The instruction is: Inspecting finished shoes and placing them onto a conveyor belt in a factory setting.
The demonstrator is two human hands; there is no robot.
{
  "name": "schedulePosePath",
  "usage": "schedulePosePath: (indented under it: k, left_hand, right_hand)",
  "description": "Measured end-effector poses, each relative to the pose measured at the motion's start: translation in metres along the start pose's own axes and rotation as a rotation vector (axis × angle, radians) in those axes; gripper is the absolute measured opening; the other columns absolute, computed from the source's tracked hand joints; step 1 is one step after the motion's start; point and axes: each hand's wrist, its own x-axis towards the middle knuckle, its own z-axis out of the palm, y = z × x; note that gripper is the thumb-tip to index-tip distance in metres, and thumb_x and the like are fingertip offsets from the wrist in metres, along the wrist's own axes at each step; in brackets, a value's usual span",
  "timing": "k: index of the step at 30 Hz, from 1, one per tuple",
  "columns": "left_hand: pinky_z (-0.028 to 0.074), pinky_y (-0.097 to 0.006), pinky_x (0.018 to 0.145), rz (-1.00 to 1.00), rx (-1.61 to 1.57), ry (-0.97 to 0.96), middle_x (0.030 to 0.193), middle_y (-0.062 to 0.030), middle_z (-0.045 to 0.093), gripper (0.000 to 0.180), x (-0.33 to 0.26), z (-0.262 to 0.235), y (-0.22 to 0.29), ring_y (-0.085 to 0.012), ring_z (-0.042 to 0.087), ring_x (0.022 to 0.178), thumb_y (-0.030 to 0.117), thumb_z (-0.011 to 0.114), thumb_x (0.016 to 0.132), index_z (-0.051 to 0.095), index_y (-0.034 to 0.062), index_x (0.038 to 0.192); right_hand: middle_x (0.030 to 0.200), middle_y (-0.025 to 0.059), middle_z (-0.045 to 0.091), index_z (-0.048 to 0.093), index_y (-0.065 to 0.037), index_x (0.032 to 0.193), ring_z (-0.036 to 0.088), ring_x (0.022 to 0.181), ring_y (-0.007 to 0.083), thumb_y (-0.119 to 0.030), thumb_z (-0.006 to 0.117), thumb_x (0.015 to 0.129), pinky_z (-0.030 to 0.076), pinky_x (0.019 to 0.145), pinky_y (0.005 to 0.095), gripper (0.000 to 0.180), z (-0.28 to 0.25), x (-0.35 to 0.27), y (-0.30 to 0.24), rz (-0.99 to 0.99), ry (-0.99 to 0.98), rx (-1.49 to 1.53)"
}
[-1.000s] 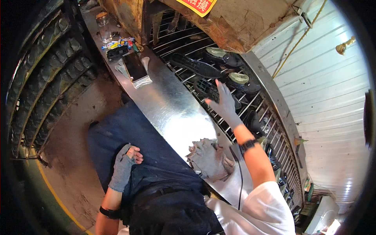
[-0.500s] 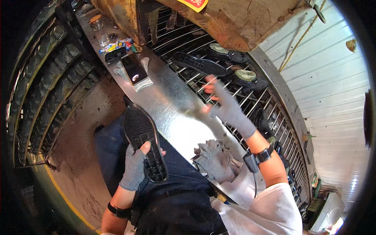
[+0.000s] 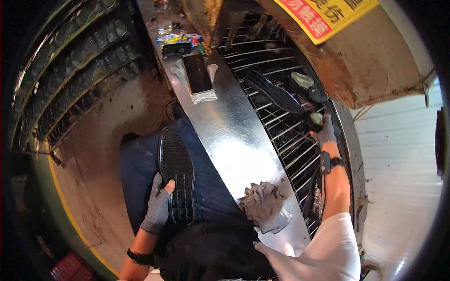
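My left hand (image 3: 159,203) grips a black shoe sole (image 3: 177,173) over my lap, its treaded face up and the thumb on the heel end. A grey fingerless glove covers this hand. Stretched out to the far right, my gloved right hand (image 3: 324,133) is closed around a dark shoe (image 3: 313,122) with a pale green inside, at the metal bar rack (image 3: 293,159). Part of that shoe is hidden by the fingers. Beside it on the bars lie a black sole (image 3: 274,92) and another dark shoe (image 3: 307,86) with a pale green inside.
A crumpled grey glove (image 3: 265,206) lies on the shiny metal ledge (image 3: 229,124). Farther along are a phone (image 3: 198,74) on a cloth and small colourful packets (image 3: 180,38). A rusty hood (image 3: 361,65) overhangs the rack. Shelves of shoes (image 3: 89,56) stand at left.
My right hand has reached farther out and closed on the shoe at the rack. My left hand still holds the sole, now turned flatter. The whole view has shifted.
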Motion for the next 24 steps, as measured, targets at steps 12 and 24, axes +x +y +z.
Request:
schedulePosePath:
  k: [12, 24]
  left_hand:
    - [0.045, -0.045, 0.118, 0.395, 0.076, -0.303, 0.150, -0.0208, 0.054, 0.069, 0.036, 0.024, 0.041, -0.0325, 0.055, 0.140, 0.042, 0.055, 0.111, 0.035, 0.0019, 0.163]
    - [0.053, -0.044, 0.111, 0.424, -0.319, -0.441, 0.137, -0.0203, 0.067, 0.077, 0.028, 0.033, 0.080, -0.0302, 0.065, 0.129, 0.061, 0.054, 0.106, 0.048, -0.0007, 0.152]
  right_hand:
    - [0.138, 0.0158, 0.065, 0.034, 0.000, 0.164, 0.068, 0.120, 0.0198, -0.017, 0.081, 0.086, 0.059, 0.099, 0.0300, 0.093, 0.115, -0.258, 0.075, -0.026, -0.775, -0.019]
    - [0.129, 0.0139, 0.073, 0.063, 0.005, 0.139, 0.071, 0.117, 0.0231, -0.063, 0.060, 0.102, 0.055, 0.105, 0.0360, 0.077, 0.236, -0.409, 0.085, 0.373, -1.110, -0.083]
